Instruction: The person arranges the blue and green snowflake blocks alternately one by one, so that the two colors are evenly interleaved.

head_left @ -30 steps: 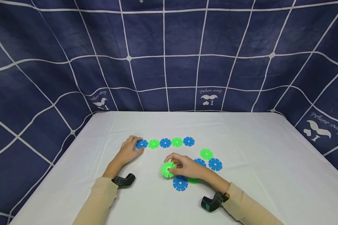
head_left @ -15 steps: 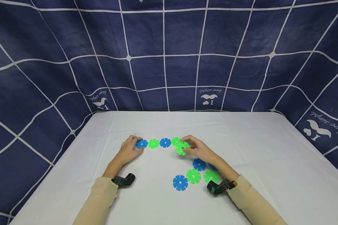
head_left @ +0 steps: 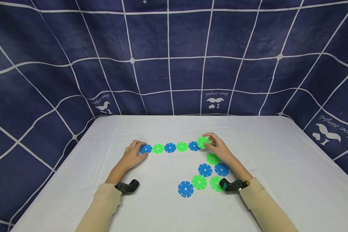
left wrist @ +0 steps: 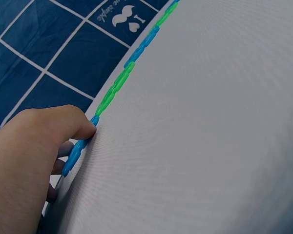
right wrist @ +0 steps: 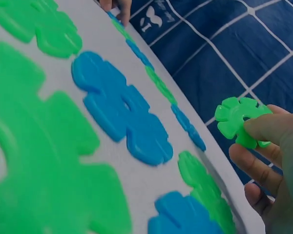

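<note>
green disc in right hand, left hand well apart

Cannot see the whole blue slotted disc in the left hand, nor the whole green slotted disc behind the right hand. Get the lower green disc, under that wrist, only partly: covered by the wrist camera from above, blurred and cut off in the right wrist view.

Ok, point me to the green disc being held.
In the head view, the green disc is pinched in the right hand, at the right end of the row, partly covering its last blue disc.
</note>
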### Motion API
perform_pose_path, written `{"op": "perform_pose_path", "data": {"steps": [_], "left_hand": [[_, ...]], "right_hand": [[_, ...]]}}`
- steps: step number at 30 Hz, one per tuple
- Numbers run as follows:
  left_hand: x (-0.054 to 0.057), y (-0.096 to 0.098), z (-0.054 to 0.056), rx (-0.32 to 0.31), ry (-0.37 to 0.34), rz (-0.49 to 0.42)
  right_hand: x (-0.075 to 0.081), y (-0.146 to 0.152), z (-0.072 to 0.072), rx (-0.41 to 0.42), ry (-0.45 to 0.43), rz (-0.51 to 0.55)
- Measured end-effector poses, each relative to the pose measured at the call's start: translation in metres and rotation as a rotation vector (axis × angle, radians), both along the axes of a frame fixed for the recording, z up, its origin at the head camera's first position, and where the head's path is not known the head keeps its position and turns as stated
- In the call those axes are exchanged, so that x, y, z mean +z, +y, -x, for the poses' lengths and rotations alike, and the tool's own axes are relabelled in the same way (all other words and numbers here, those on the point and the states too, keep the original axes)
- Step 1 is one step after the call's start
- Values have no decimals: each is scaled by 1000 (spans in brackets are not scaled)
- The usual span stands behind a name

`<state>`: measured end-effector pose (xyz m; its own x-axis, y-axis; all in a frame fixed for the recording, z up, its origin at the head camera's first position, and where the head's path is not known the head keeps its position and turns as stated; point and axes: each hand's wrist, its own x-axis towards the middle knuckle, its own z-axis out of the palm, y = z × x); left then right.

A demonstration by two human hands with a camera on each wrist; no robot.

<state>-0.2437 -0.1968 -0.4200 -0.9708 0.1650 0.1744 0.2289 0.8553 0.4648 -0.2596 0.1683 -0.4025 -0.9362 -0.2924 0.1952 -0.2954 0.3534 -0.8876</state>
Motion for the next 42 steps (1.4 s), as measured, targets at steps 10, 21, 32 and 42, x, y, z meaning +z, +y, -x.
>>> {"op": "perform_pose_path", "data": {"steps": [10,21,32,42], "left_hand": [[-1,0,-1,0,1,1],[0,0,-1,6,-14,2],[1,0,-1,-1,-4,3],[0,0,-1,-3,-1,0]], "right_hand": [[-11,10,6,-131,32,-112],[-19,12,8,-207,97,-339],[-19,8,3,-226,162,-461],[-19,8,2,-183,196,-512]]}}
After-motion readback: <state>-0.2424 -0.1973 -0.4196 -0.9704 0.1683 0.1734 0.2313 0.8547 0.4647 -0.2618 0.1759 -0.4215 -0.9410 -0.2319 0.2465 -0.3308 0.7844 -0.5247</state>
